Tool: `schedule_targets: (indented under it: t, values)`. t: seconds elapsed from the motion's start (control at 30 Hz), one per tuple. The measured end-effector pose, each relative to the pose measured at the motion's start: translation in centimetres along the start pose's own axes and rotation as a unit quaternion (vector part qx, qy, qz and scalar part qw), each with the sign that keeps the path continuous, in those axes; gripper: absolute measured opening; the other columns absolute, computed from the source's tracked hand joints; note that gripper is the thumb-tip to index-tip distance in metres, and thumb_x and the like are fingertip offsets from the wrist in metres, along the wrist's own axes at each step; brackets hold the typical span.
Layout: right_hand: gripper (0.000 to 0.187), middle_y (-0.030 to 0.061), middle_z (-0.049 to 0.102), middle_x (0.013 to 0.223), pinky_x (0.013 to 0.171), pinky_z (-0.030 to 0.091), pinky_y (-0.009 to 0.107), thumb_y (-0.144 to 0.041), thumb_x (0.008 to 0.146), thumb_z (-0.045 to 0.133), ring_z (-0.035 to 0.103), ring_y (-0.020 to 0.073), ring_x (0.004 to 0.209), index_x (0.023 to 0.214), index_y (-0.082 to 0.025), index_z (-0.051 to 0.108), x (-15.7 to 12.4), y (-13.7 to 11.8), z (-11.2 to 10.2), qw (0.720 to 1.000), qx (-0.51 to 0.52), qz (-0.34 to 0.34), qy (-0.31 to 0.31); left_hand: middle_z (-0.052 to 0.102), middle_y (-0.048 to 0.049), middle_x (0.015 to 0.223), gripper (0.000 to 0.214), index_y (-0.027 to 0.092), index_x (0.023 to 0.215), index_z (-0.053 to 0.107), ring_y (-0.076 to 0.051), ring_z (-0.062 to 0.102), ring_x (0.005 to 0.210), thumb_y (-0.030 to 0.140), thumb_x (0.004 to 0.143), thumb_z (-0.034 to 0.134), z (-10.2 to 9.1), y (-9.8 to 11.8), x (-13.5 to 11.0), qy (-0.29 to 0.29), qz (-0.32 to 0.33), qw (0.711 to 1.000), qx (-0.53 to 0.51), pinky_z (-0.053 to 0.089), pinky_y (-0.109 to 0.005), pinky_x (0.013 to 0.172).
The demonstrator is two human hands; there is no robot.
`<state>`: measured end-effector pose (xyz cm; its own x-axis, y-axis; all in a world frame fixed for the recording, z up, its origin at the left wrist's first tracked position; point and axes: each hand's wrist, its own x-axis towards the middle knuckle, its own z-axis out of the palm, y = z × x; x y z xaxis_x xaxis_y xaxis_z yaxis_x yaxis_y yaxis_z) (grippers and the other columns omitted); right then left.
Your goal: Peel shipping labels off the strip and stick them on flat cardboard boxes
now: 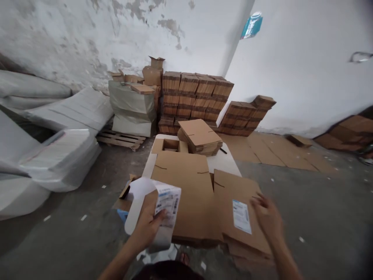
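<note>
My left hand (148,227) is closed around a strip of printed shipping labels (169,198), gripping it between thumb and fingers. The strip's white paper curls back to the left and hangs down below the hand. To its right, a stack of flattened cardboard boxes (186,194) lies on the white table. Another flattened cardboard box (224,194) overlaps it at the right, with a white label (241,216) stuck on its face. My right hand (266,217) is at this box's right edge, beside the label. Its fingers look bent but are blurred; whether they grip the edge is unclear.
A smaller pile of cardboard flats (201,134) and an open box (170,146) sit at the far end of the white table (233,165). Behind are bundled cardboard stacks (192,95). White wrapped bundles (61,159) stand left; cardboard sheets (271,149) cover floor to the right.
</note>
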<state>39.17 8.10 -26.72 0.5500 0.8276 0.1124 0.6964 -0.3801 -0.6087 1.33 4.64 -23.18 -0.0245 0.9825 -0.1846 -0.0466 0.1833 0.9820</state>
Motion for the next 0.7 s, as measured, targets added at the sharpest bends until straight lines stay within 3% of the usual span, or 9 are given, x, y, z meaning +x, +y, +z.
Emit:
schedule_targets:
  t: [0.03,0.1,0.17,0.2,0.3,0.37,0.43,0.57,0.7]
  values:
    - [0.034,0.0133,0.065,0.104,0.091,0.042,0.049,-0.046,0.074,0.053,0.059,0.0305,0.102,0.094,-0.021,0.064,-1.9,-3.9,1.5,0.987,0.085,-0.091,-0.103,0.071,-0.0127,0.104,0.034,0.017,0.101,0.07,-0.034,0.056,0.113,0.031,0.071,0.067,0.8,0.0,-0.2,-0.023,0.0,1.0,0.014,0.042,-0.043,0.1]
    - [0.036,0.0083,0.066,0.105,0.09,0.046,0.041,-0.039,0.073,0.061,0.061,0.0243,0.099,0.104,-0.022,0.062,-6.2,-11.2,4.1,0.899,0.182,-0.249,-0.309,0.071,-0.0111,0.105,0.032,0.018,0.098,0.072,-0.034,0.057,0.111,0.032,0.07,0.067,1.7,0.0,-0.5,-0.054,0.008,0.998,0.037,0.039,-0.042,0.101]
    - [0.033,0.0056,0.066,0.108,0.088,0.047,0.037,-0.027,0.079,0.057,0.06,0.0208,0.099,0.112,-0.024,0.059,-9.7,-16.0,5.5,0.849,0.232,-0.327,-0.344,0.071,-0.0093,0.105,0.037,0.02,0.101,0.071,-0.032,0.059,0.108,0.037,0.069,0.069,1.7,0.4,-0.9,-0.059,-0.001,0.998,0.01,0.041,-0.04,0.099]
    - [0.031,0.0051,0.067,0.107,0.087,0.047,0.036,-0.022,0.081,0.054,0.06,0.0198,0.1,0.112,-0.024,0.059,-11.0,-17.3,5.9,0.843,0.245,-0.351,-0.327,0.072,-0.0098,0.103,0.041,0.019,0.102,0.07,-0.031,0.061,0.104,0.044,0.069,0.068,1.4,0.7,-1.1,-0.061,-0.031,0.997,-0.035,0.045,-0.041,0.094]
    - [0.03,0.0056,0.068,0.102,0.084,0.046,0.035,-0.013,0.084,0.047,0.06,0.0187,0.095,0.11,-0.022,0.058,-13.0,-18.2,6.5,0.825,0.249,-0.434,-0.264,0.074,-0.0121,0.088,0.058,0.015,0.099,0.069,-0.03,0.068,0.083,0.064,0.076,0.047,-0.2,1.7,-1.4,-0.048,-0.155,0.965,-0.206,0.054,-0.039,0.067]
    - [0.034,0.0055,0.069,0.099,0.082,0.044,0.036,-0.009,0.085,0.044,0.061,0.0179,0.088,0.114,-0.022,0.056,-13.7,-17.9,6.5,0.784,0.229,-0.511,-0.267,0.074,-0.0113,0.081,0.049,0.012,0.098,0.068,-0.026,0.069,0.072,0.054,0.081,0.047,-1.4,2.0,-1.2,-0.008,-0.208,0.944,-0.255,0.054,-0.034,0.06]
    - [0.029,0.0041,0.069,0.089,0.079,0.042,0.037,-0.009,0.085,0.044,0.06,0.0175,0.082,0.107,-0.022,0.058,-14.0,-18.0,6.0,0.758,0.212,-0.555,-0.268,0.075,-0.0107,0.081,0.032,0.009,0.1,0.066,-0.022,0.07,0.072,0.033,0.082,0.055,-2.7,2.0,-0.8,0.029,-0.222,0.938,-0.266,0.054,-0.03,0.066]
    - [0.016,0.0052,0.061,0.091,0.082,0.04,0.038,-0.009,0.081,0.048,0.053,0.0206,0.096,0.082,-0.021,0.058,-13.7,-19.2,4.1,0.778,0.232,-0.525,-0.255,0.074,-0.0138,0.089,0.03,0.004,0.105,0.062,-0.022,0.07,0.084,0.022,0.085,0.048,-5.0,1.5,-0.3,0.085,-0.209,0.918,-0.326,0.054,-0.031,0.079]
    - [0.038,0.008,0.055,0.116,0.092,0.04,0.04,-0.014,0.082,0.055,0.047,0.0216,0.11,0.119,-0.023,0.05,-13.5,-20.1,4.3,0.784,0.211,-0.484,-0.326,0.074,-0.0129,0.094,0.039,0.006,0.119,0.056,-0.025,0.07,0.085,0.026,0.087,0.045,-4.0,2.4,-0.8,0.097,-0.245,0.899,-0.351,0.055,-0.034,0.075]
